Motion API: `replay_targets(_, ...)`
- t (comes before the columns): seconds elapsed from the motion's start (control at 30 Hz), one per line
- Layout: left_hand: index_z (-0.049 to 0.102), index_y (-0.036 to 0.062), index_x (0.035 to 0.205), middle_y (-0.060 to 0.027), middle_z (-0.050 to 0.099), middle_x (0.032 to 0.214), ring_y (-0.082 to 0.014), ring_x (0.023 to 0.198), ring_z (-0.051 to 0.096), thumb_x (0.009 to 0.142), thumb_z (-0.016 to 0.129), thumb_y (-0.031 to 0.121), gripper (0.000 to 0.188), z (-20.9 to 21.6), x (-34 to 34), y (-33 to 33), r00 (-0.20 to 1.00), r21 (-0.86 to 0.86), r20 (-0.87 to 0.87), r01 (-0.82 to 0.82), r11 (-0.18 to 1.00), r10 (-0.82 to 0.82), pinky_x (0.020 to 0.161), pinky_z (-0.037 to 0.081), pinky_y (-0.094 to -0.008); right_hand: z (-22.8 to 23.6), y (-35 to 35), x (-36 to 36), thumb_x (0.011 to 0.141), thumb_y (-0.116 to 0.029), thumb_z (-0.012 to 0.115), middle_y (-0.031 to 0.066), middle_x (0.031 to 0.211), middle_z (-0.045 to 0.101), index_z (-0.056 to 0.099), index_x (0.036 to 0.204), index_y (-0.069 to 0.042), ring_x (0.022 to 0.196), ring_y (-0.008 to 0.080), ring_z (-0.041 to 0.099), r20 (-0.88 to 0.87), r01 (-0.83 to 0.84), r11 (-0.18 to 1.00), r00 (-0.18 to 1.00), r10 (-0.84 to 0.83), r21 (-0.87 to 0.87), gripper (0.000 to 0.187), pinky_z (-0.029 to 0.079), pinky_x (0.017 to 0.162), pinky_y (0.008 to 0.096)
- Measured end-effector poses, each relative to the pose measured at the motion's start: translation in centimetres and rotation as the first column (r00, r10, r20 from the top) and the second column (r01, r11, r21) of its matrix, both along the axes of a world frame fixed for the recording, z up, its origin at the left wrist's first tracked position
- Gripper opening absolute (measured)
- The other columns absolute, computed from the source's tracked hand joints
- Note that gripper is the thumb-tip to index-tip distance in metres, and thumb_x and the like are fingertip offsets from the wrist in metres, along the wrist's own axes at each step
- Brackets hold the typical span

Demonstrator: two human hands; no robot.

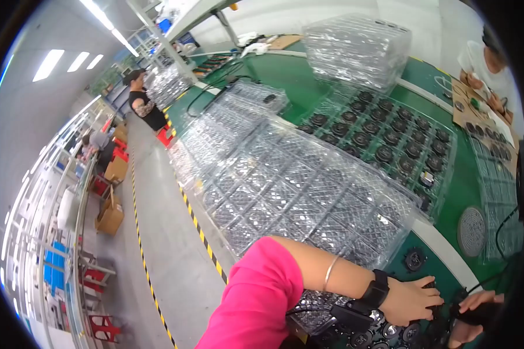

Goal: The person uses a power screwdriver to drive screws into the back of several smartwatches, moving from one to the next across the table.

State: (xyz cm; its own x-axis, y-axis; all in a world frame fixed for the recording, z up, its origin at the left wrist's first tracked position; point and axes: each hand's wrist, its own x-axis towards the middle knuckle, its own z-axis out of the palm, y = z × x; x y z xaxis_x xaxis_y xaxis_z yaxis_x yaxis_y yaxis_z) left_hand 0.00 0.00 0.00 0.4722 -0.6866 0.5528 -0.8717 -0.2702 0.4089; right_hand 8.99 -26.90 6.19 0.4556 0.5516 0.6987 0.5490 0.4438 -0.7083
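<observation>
My left hand [410,299], below a pink sleeve, reaches over a cluster of small round black parts [361,338] at the lower right. Its fingers are stretched and spread, with the tips touching dark pieces. A black strapped device [375,291] and a thin bangle are on that arm. My right hand [476,299] shows only partly at the right; fingers and thumb curl round something dark that I cannot make out. One more round black part [414,259] lies alone on the green table, just beyond my left hand.
Clear plastic trays [285,180] lie stacked ahead, beside another tray [384,131] filled with round black parts. A wrapped tray stack [358,52] stands behind. A round grey perforated disc [471,231] and black cables are at right. A co-worker [492,75] sits across the table.
</observation>
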Motion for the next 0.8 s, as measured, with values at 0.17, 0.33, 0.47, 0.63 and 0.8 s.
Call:
replay_targets(0.17, 0.064, 0.0017, 0.114, -0.0234, 0.043, 0.135, -0.0387, 0.140, 0.030, 0.072, 0.074, 0.024, 0.050, 0.4, -7.3, 5.1, 0.966, 0.129, -0.247, 0.106, 0.986, -0.072, 0.112, 0.015, -0.0676, -1.2, 8.7, -9.2, 0.087, -0.054, 0.067, 0.0160, 0.098, 0.060, 0.043, 0.133, -0.013, 0.069, 0.0294, 0.058, -0.206, 0.241, 0.948, 0.958, -0.199, 0.206, 0.066, 0.050, 0.063, 0.0417)
replay_targets(0.33, 0.063, 0.0008, 0.115, -0.0221, 0.044, 0.134, -0.0372, 0.138, 0.033, 0.072, 0.075, 0.025, 0.051, 0.2, -7.4, 5.8, 0.994, 0.081, -0.102, 0.057, 0.995, -0.049, 0.112, 0.017, -0.0661, -5.2, 7.9, -7.4, 0.087, -0.059, 0.063, 0.0077, 0.087, 0.047, 0.029, 0.142, -0.002, 0.062, 0.0150, 0.048, -0.355, 0.504, 0.858, 0.824, -0.442, 0.102, 0.087, 0.045, 0.058, 0.0266)
replay_targets(0.47, 0.061, 0.0020, 0.120, -0.0207, 0.043, 0.138, -0.0347, 0.136, 0.036, 0.072, 0.075, 0.026, 0.056, -0.6, -7.6, 5.4, 0.995, 0.060, -0.057, 0.081, 0.995, -0.077, 0.112, 0.020, -0.0624, -3.5, 9.6, -9.7, 0.087, -0.065, 0.059, 0.0104, 0.075, 0.049, 0.034, 0.124, 0.004, 0.056, 0.0159, 0.053, -0.373, 0.599, 0.797, 0.759, -0.534, 0.077, 0.083, 0.049, 0.055, 0.0273)
replay_targets(0.63, 0.049, 0.0025, 0.136, -0.0174, 0.041, 0.146, -0.0307, 0.134, 0.040, 0.074, 0.077, 0.028, 0.073, 2.4, -8.3, 6.8, 0.974, 0.264, -0.218, 0.003, 0.965, 0.057, 0.105, 0.033, -0.0513, -1.6, 12.4, -10.9, 0.081, -0.072, 0.063, 0.0041, 0.068, 0.051, 0.037, 0.114, -0.004, 0.051, 0.0154, 0.054, -0.304, 0.636, 0.771, 0.728, -0.614, -0.034, 0.080, 0.047, 0.048, 0.0274)
replay_targets(0.8, 0.041, 0.0011, 0.142, -0.0172, 0.031, 0.154, -0.0297, 0.132, 0.040, 0.080, 0.075, 0.027, 0.076, 4.3, -7.9, 7.1, 0.961, 0.403, -0.224, -0.058, 0.913, 0.160, 0.103, 0.035, -0.0490, -1.2, 12.9, -10.3, 0.077, -0.067, 0.071, 0.0049, 0.073, 0.052, 0.034, 0.120, -0.013, 0.057, 0.0194, 0.058, -0.422, 0.436, 0.898, 0.826, -0.374, 0.057, 0.078, 0.052, 0.053, 0.0337)
